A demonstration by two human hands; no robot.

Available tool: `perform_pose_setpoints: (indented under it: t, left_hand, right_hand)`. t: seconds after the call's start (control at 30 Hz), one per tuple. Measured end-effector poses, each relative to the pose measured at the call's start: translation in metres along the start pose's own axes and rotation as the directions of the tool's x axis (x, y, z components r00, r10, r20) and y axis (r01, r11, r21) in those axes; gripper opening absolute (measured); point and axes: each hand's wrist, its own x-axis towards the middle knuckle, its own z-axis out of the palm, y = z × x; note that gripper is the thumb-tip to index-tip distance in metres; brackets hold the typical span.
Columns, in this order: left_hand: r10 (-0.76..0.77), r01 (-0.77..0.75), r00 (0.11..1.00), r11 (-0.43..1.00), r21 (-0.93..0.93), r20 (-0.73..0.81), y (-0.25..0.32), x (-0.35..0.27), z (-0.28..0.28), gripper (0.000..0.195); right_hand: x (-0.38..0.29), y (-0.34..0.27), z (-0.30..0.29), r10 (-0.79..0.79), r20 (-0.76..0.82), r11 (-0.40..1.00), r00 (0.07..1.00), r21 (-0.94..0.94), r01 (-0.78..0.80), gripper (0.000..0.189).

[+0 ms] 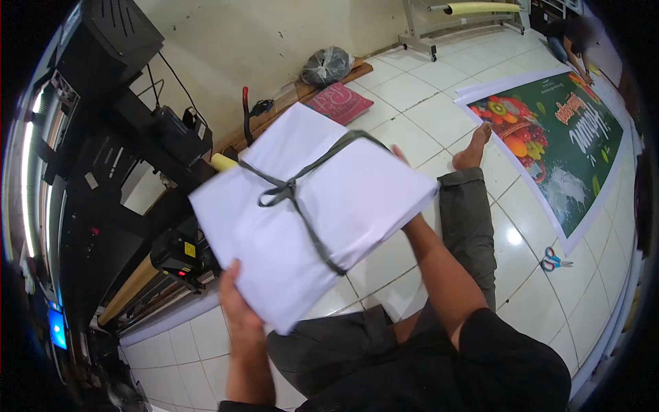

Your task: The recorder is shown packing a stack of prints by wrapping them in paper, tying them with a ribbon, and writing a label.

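Observation:
A flat white bundle, tied crosswise with a dark grey-green strip, is held up in front of me above my lap. The strip is knotted in a small bow near the bundle's middle. My left hand grips the near left edge, thumb on top and fingers hidden underneath. On the far right side, my right hand supports the bundle; only a fingertip shows past the edge, and the rest is hidden behind it.
A large-format printer stands at left. Scissors lie on the tiles at right, near a printed fruit banner. Another person crouches at the banner's far end. A pink cushion and a tied black bag lie by the wall.

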Motion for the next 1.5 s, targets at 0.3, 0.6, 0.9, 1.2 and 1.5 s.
perform_pose_setpoints:
  t: [0.3,0.6,0.9,1.2,1.5]
  left_hand:
    - [-0.331,0.403,0.915,0.795,-0.454,0.232,-0.217,-0.01,0.017,0.052]
    - [-0.772,0.641,0.624,0.595,0.485,0.122,-0.277,0.028,-0.053,0.039]
    - [-0.259,-0.539,0.841,-0.471,0.698,0.475,-0.213,0.086,-0.075,0.096]
    - [-0.389,-0.417,0.875,-0.308,0.855,0.287,-0.247,0.091,-0.094,0.091]
    - [-0.569,-0.472,0.802,-0.419,0.776,0.181,-0.227,0.092,-0.095,0.077]
  right_hand:
    - [-0.143,0.1,0.044,0.325,0.033,0.939,0.945,0.105,-0.327,0.045]
    - [-0.207,0.144,-0.036,0.71,-0.019,0.686,0.704,0.244,-0.685,0.027]
    - [-0.18,0.164,-0.094,0.944,-0.061,0.318,0.325,0.434,-0.843,0.017]
    - [-0.256,0.05,0.068,0.707,-0.59,0.609,0.391,0.227,-0.76,0.03]
    - [-0.289,0.038,0.052,0.525,-0.605,0.768,0.599,0.032,-0.64,0.018]
